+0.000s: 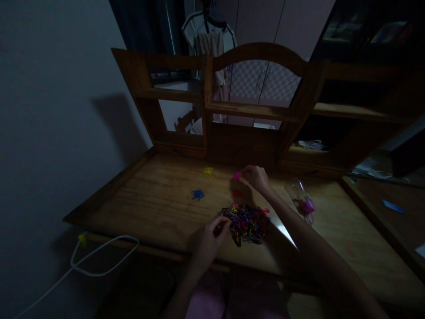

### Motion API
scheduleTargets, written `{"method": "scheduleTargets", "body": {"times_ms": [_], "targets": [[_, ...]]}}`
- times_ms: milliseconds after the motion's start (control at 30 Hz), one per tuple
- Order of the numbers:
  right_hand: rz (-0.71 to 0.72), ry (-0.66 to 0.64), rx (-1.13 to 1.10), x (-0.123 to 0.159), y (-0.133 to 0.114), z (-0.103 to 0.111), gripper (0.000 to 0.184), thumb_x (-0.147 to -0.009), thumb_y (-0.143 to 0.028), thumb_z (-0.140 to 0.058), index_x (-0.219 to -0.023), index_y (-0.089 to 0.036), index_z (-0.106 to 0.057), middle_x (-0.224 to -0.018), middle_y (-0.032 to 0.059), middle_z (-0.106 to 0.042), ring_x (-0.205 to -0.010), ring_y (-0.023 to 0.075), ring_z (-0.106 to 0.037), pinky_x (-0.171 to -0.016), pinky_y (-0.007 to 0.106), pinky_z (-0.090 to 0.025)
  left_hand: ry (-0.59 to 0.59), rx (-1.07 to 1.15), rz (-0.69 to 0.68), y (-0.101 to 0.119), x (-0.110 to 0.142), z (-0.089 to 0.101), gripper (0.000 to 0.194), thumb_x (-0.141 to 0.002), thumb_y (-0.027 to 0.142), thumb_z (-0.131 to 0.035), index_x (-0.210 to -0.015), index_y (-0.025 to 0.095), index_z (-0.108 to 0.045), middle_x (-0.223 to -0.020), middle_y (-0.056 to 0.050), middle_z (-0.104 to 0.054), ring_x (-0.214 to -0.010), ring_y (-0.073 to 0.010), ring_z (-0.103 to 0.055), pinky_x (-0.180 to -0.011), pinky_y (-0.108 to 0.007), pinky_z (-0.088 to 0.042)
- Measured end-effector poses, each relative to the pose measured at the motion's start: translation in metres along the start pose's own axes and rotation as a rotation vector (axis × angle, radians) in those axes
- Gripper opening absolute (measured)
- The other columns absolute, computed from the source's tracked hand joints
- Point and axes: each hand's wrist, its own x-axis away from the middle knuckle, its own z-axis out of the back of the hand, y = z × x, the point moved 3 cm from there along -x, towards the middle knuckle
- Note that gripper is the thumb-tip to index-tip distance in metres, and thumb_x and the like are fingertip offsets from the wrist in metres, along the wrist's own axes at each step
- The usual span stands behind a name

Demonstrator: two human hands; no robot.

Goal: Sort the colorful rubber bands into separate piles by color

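Note:
A heap of small multicoloured rubber bands (247, 223) lies on the wooden desk (159, 208). My left hand (208, 239) rests at the heap's left edge, its fingers curled in a pinch at the bands. My right hand (255, 177) reaches farther back and pinches a small pink piece (237, 176). Small sorted clusters lie apart on the desk: a yellow one (208, 170), a blue one (198, 194) and a red one (237, 193).
A clear plastic container with a pink cap (303, 198) lies on its side right of the heap. A wooden hutch with shelves (252, 110) rises at the back. A white cable (99, 257) hangs off the desk's front left. The room is dim.

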Motion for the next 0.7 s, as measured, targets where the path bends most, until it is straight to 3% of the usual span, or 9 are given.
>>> {"method": "scheduleTargets", "body": {"times_ms": [133,267,367,533,700], "targets": [[0.055,-0.03,0.004,0.027,-0.003,0.019,0.019,-0.081,-0.03,-0.068,-0.098,-0.024,-0.073,-0.094,0.0051,-0.074,-0.082,0.0191,-0.066,-0.067,0.025,-0.043,-0.005,-0.008,0.002,-0.001,0.0,0.0,0.017,-0.091,0.031,-0.053,-0.089,0.023,-0.068,-0.082,0.001,-0.071,-0.075,-0.0149,-0.066,-0.065,-0.02,-0.049],[0.207,-0.259,-0.01,0.066,-0.012,0.024,0.018,-0.076,-0.025,-0.071,-0.094,-0.025,-0.074,-0.09,0.0016,-0.073,-0.073,0.0168,-0.065,-0.062,0.024,-0.042,-0.019,-0.009,0.031,-0.001,0.001,-0.001,0.017,-0.091,0.033,-0.053,-0.092,0.024,-0.067,-0.084,0.001,-0.071,-0.076,-0.0151,-0.067,-0.065,-0.02,-0.049],[0.257,-0.308,-0.038,0.084,-0.02,0.02,0.016,-0.082,-0.023,-0.066,-0.095,-0.025,-0.074,-0.089,0.0018,-0.073,-0.068,0.0151,-0.063,-0.062,0.024,-0.042,-0.019,-0.005,0.046,-0.002,0.001,-0.002,0.018,-0.091,0.034,-0.053,-0.093,0.024,-0.067,-0.084,0.0,-0.071,-0.075,-0.0152,-0.067,-0.063,-0.02,-0.049],[0.312,-0.31,-0.104,0.083,-0.034,0.008,0.019,-0.085,-0.023,-0.063,-0.099,-0.025,-0.075,-0.095,0.0021,-0.071,-0.068,0.0134,-0.062,-0.064,0.023,-0.043,-0.019,0.001,0.044,-0.002,0.0,-0.001,0.019,-0.091,0.036,-0.052,-0.093,0.023,-0.067,-0.085,0.0,-0.071,-0.076,-0.0154,-0.067,-0.063,-0.02,-0.049],[0.351,-0.398,-0.148,0.08,-0.036,-0.001,0.02,-0.083,-0.018,-0.062,-0.097,-0.024,-0.076,-0.089,0.0011,-0.073,-0.071,0.0134,-0.062,-0.064,0.021,-0.043,-0.02,-0.014,0.067,-0.002,0.001,0.0,0.022,-0.092,0.038,-0.05,-0.093,0.023,-0.067,-0.086,0.0,-0.071,-0.076,-0.0154,-0.067,-0.063,-0.02,-0.048]]}}
